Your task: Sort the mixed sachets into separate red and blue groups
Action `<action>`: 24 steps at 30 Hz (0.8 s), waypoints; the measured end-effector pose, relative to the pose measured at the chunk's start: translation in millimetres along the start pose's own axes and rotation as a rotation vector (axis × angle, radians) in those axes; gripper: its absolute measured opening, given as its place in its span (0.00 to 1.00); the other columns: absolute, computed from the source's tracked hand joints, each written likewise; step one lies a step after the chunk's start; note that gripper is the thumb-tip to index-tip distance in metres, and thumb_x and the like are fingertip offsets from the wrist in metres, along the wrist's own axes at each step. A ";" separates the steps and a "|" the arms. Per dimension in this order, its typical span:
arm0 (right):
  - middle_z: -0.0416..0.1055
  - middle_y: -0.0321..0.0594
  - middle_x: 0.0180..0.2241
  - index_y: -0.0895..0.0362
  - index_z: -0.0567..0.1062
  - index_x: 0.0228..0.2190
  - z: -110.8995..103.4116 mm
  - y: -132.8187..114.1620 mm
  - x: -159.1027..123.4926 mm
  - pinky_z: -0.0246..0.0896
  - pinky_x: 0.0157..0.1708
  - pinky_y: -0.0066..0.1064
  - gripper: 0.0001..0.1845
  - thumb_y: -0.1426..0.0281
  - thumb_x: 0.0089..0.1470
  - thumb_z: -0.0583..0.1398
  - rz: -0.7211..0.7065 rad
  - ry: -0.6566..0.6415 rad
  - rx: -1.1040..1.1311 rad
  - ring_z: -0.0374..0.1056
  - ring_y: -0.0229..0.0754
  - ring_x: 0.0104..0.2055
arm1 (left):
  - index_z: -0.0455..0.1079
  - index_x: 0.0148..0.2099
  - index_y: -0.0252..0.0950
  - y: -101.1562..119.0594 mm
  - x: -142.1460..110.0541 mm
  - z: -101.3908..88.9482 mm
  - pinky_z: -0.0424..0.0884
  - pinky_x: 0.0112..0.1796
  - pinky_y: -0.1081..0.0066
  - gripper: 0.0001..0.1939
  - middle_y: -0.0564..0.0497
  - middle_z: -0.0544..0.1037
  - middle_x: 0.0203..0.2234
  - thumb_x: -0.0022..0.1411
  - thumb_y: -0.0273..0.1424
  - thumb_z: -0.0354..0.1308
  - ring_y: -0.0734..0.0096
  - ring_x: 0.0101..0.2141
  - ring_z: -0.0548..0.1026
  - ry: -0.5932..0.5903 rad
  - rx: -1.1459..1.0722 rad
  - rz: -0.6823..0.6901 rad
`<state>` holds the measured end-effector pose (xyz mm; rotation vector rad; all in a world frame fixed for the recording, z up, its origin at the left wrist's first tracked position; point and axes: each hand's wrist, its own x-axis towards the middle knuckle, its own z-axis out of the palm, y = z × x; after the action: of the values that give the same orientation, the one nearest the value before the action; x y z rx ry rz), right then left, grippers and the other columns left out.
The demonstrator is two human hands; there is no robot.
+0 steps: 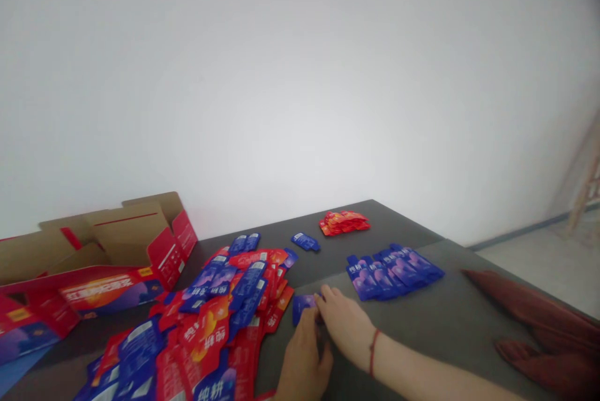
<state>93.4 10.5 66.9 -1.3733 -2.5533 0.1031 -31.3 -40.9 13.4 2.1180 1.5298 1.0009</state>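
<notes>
A blue-purple pouch (pixel 302 306) lies low over the dark table, just right of the mixed pile, with both hands at it. My left hand (pixel 304 354) has its bent fingers on the near edge of this pouch. From the right, my right hand (pixel 345 326), a red string round its wrist, closes its curled fingers on the pouch's right end. The fingers partly hide the pouch. Close by on the left spreads a loose pile of red pouches (pixel 210 332) and blue pouches (pixel 246 282). Overlapping blue pouches (pixel 398 271) form a row to the right.
Open red cardboard boxes (pixel 107 270) stand at the left. Farther back are a stack of red pouches (pixel 344 223) and a lone blue pouch (pixel 305 241). A dark red cloth-like thing (pixel 539 320) lies at the table's right edge. A white wall (pixel 300 89) rises behind.
</notes>
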 end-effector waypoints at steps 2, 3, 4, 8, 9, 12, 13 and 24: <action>0.68 0.51 0.48 0.60 0.67 0.53 1.7 -9.6 0.5 0.67 0.41 0.33 0.26 0.80 0.52 0.53 -0.022 0.003 0.142 0.69 0.46 0.43 | 0.51 0.59 0.36 -6.3 -1.2 0.6 0.67 0.50 0.61 0.31 0.42 0.67 0.51 0.53 0.22 0.49 0.61 0.51 0.68 0.040 0.029 0.053; 0.66 0.50 0.51 0.59 0.64 0.56 0.7 -9.6 -1.8 0.66 0.44 0.32 0.28 0.79 0.52 0.53 -0.067 0.012 0.232 0.69 0.44 0.44 | 0.51 0.60 0.36 -9.4 -1.8 0.2 0.65 0.52 0.58 0.31 0.41 0.66 0.53 0.53 0.22 0.50 0.60 0.54 0.66 0.058 0.056 0.072; 0.64 0.48 0.53 0.58 0.62 0.57 -1.4 -5.9 -5.9 0.64 0.47 0.32 0.29 0.78 0.52 0.53 -0.130 0.025 0.311 0.68 0.43 0.46 | 0.52 0.60 0.36 -12.2 -2.4 -0.5 0.63 0.54 0.56 0.32 0.41 0.66 0.54 0.53 0.22 0.49 0.59 0.55 0.64 0.071 0.091 0.086; 0.61 0.44 0.58 0.54 0.64 0.57 -9.7 36.2 -35.9 0.51 0.60 0.37 0.26 0.71 0.56 0.54 -0.334 0.041 0.367 0.57 0.45 0.59 | 0.53 0.62 0.37 -18.5 -4.1 -0.7 0.59 0.57 0.52 0.31 0.42 0.61 0.59 0.55 0.21 0.48 0.58 0.60 0.58 0.013 0.248 0.181; 0.60 0.45 0.59 0.55 0.64 0.57 -8.4 48.8 -45.2 0.48 0.61 0.39 0.25 0.67 0.57 0.55 -0.336 0.017 0.349 0.55 0.46 0.60 | 0.53 0.63 0.37 -18.4 -4.3 0.2 0.58 0.57 0.52 0.31 0.42 0.59 0.61 0.56 0.22 0.48 0.58 0.60 0.57 -0.037 0.277 0.222; 0.53 0.49 0.63 0.56 0.56 0.62 6.0 77.2 -69.9 0.44 0.62 0.44 0.33 0.59 0.59 0.54 -0.348 -0.088 0.340 0.49 0.49 0.64 | 0.49 0.66 0.37 -15.6 -4.0 4.3 0.56 0.58 0.52 0.32 0.43 0.55 0.63 0.61 0.29 0.51 0.57 0.62 0.53 -0.235 0.330 0.317; 0.52 0.50 0.63 0.56 0.53 0.63 12.2 82.0 -75.7 0.42 0.63 0.45 0.35 0.58 0.59 0.54 -0.352 -0.113 0.344 0.47 0.50 0.65 | 0.48 0.66 0.36 -14.4 -3.8 5.6 0.55 0.59 0.52 0.32 0.42 0.55 0.63 0.62 0.33 0.52 0.56 0.62 0.52 -0.291 0.339 0.323; 0.50 0.51 0.63 0.60 0.52 0.63 5.7 61.9 -84.9 0.43 0.63 0.42 0.41 0.61 0.53 0.59 -0.437 -0.257 0.336 0.46 0.49 0.65 | 0.44 0.67 0.32 -15.4 -5.5 9.8 0.52 0.60 0.57 0.33 0.42 0.49 0.65 0.60 0.26 0.47 0.61 0.63 0.48 -0.356 0.386 0.258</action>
<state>187.3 -25.3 35.6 -0.7026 -2.8086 0.6308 -35.9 -39.2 -5.1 2.6364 1.3775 0.3784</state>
